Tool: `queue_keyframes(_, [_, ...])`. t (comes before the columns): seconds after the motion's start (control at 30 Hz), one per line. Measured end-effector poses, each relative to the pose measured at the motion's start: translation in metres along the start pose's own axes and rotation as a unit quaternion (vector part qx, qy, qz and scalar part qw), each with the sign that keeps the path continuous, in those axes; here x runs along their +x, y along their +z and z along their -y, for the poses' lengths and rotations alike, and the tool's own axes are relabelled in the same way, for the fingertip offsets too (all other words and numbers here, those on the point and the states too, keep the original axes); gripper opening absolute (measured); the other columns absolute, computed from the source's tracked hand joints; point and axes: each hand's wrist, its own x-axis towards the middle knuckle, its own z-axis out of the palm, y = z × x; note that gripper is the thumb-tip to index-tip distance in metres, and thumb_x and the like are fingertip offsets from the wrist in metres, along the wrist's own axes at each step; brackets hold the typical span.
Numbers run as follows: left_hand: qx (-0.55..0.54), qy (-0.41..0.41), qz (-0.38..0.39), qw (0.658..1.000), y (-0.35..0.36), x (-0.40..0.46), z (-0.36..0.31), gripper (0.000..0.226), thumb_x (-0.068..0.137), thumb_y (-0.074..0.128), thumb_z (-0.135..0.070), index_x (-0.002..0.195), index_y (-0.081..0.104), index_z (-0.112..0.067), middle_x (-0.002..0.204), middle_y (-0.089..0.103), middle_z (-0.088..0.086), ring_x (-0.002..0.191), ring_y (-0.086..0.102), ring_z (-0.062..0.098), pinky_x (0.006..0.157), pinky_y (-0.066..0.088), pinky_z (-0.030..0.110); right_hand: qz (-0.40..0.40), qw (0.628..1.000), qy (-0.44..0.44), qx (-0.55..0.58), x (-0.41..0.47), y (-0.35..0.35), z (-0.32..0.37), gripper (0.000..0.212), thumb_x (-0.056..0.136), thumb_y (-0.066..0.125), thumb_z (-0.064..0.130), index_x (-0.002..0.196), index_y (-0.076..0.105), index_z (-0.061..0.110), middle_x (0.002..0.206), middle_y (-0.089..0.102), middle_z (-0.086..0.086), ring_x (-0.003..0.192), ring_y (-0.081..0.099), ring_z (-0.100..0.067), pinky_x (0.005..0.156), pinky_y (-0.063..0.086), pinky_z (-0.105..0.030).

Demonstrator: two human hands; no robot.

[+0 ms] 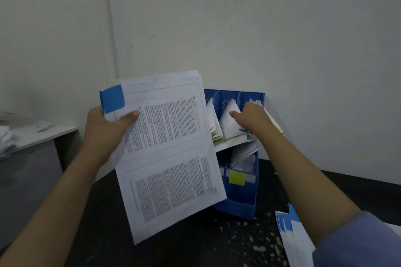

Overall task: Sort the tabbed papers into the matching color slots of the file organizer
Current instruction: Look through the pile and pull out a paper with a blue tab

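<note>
Misfiling is being risked: blue-tabbed papers [165,149] are being gripped by the left hand [104,128], fingers clamped, while sheets inside the blue file organizer [240,197] are being parted by the right hand [253,117], fingers curled on them; slumped sheets could block the slot.

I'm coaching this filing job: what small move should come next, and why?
Probably lower the blue-tabbed papers held by the left hand toward the file organizer. The right hand is already in the papers standing in its slots, seemingly parting them.
</note>
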Motion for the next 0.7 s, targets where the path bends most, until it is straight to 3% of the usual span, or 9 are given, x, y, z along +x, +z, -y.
queue_keyframes(0.07, [-0.012,0.005,-0.006,1.0,0.003,-0.001,-0.002,0.024,0.08,0.07,-0.011,0.1,0.058,-0.017,0.081,0.06,-0.012,0.058,0.06,-0.012,0.046,0.044,0.006,-0.007,1.0,0.008,-0.008,-0.001,0.001,-0.004,0.054,0.092,0.051,0.039,0.128,0.045,-0.001,0.131,0.049,-0.019,0.12,0.047,-0.031,0.097,0.038,-0.035])
queue_keyframes(0.1, [-0.016,0.007,-0.005,1.0,0.004,-0.003,-0.003,0.024,0.08,0.07,-0.011,0.1,0.058,-0.017,0.081,0.061,-0.012,0.058,0.061,-0.012,0.046,0.044,0.005,-0.006,1.0,0.007,-0.014,-0.002,0.001,-0.006,0.053,0.092,0.052,0.038,0.127,0.045,0.0,0.127,0.051,-0.019,0.121,0.046,-0.033,0.093,0.039,-0.035])
queue_keyframes(0.17, [-0.021,0.011,-0.005,1.0,0.006,-0.003,-0.004,0.023,0.08,0.07,-0.011,0.098,0.058,-0.018,0.081,0.061,-0.012,0.058,0.061,-0.012,0.046,0.044,0.005,0.02,0.999,0.018,0.03,-0.002,-0.001,-0.008,0.028,0.091,0.054,0.033,0.099,0.053,0.006,0.089,0.057,-0.012,0.097,0.055,-0.029,0.072,0.042,-0.03])
queue_keyframes(0.23, [-0.03,0.011,0.0,0.999,0.01,-0.003,-0.005,0.024,0.08,0.07,-0.012,0.1,0.058,-0.018,0.083,0.062,-0.012,0.061,0.062,-0.011,0.049,0.046,0.006,0.054,0.989,0.029,0.133,-0.003,-0.005,-0.007,0.027,0.09,0.055,0.024,0.072,0.047,0.006,0.066,0.045,-0.007,0.065,0.05,-0.02,0.063,0.039,-0.025])
queue_keyframes(0.27, [-0.035,0.013,0.002,0.999,0.012,-0.003,-0.006,0.026,0.08,0.07,-0.012,0.102,0.059,-0.017,0.085,0.062,-0.012,0.063,0.063,-0.01,0.051,0.048,0.007,0.066,0.982,0.025,0.178,-0.003,-0.007,-0.004,0.027,0.091,0.054,0.02,0.069,0.049,0.004,0.064,0.046,-0.007,0.058,0.048,-0.016,0.058,0.041,-0.021])
queue_keyframes(0.33, [-0.046,0.02,-0.001,0.999,0.016,-0.001,-0.009,0.027,0.08,0.07,-0.012,0.105,0.059,-0.016,0.088,0.062,-0.012,0.068,0.063,-0.009,0.056,0.05,0.008,0.095,0.968,0.011,0.23,-0.005,-0.009,0.003,0.02,0.092,0.05,0.014,0.09,0.061,-0.004,0.071,0.057,-0.009,0.059,0.055,-0.015,0.047,0.046,-0.019])
queue_keyframes(0.43, [-0.054,0.044,-0.024,0.997,0.022,0.001,-0.017,0.026,0.081,0.07,-0.011,0.103,0.058,-0.018,0.089,0.062,-0.014,0.071,0.063,-0.009,0.06,0.05,0.008,0.136,0.949,-0.002,0.284,-0.009,-0.009,0.016,0.026,0.095,0.041,0.012,0.11,0.062,0.009,0.076,0.062,-0.002,0.06,0.057,-0.013,0.058,0.052,-0.027])
queue_keyframes(0.57, [-0.048,0.073,-0.053,0.995,0.032,0.004,-0.029,0.02,0.083,0.069,-0.01,0.095,0.059,-0.023,0.085,0.06,-0.016,0.067,0.06,-0.013,0.057,0.047,0.006,0.187,0.92,-0.017,0.345,-0.011,-0.008,0.024,0.034,0.098,0.038,0.03,0.077,0.063,0.022,0.064,0.061,0.005,0.055,0.055,-0.007,0.065,0.05,-0.031])
queue_keyframes(0.7, [-0.014,0.107,-0.067,0.992,0.042,0.012,-0.039,0.014,0.085,0.065,-0.009,0.093,0.06,-0.019,0.081,0.058,-0.017,0.061,0.057,-0.014,0.055,0.045,0.004,0.237,0.876,-0.04,0.419,-0.002,-0.001,0.019,0.086,0.078,0.031,0.076,0.123,0.057,0.007,0.104,0.057,-0.023,0.091,0.055,-0.038,0.09,0.041,-0.044])
